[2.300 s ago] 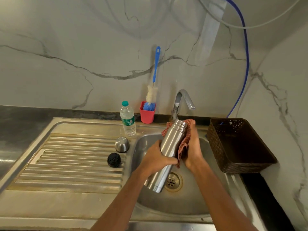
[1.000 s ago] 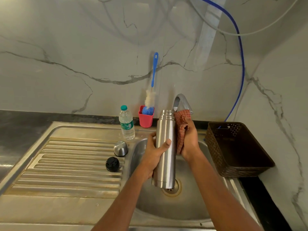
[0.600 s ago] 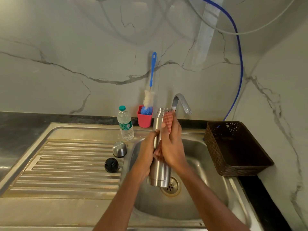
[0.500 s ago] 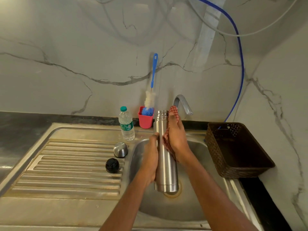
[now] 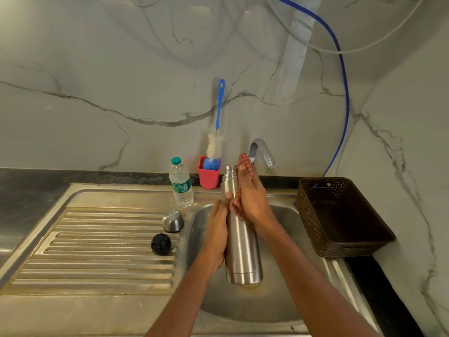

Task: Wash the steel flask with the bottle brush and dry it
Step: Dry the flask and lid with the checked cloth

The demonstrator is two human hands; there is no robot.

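Note:
The steel flask (image 5: 243, 254) is held upright over the sink basin (image 5: 279, 300), its open threaded mouth at the top. My left hand (image 5: 216, 234) grips its left side at mid-height. My right hand (image 5: 250, 198) presses a red checked cloth (image 5: 243, 161) against the flask's upper right side, fingers pointing up along the neck. The bottle brush (image 5: 217, 132), blue handle and white bristles, stands in a pink cup (image 5: 209, 176) at the wall. The steel cap (image 5: 173, 220) and the black stopper (image 5: 161, 243) lie on the drainboard.
A small plastic water bottle (image 5: 181, 186) stands behind the drainboard (image 5: 97, 251). The tap (image 5: 262, 152) rises behind the flask. A dark woven basket (image 5: 340, 215) sits right of the sink. A blue hose (image 5: 342, 93) hangs down the wall into the corner.
The flask went from tilted to upright. My right hand with the cloth moved from the flask's right side onto its front, then slid up along the upper body.

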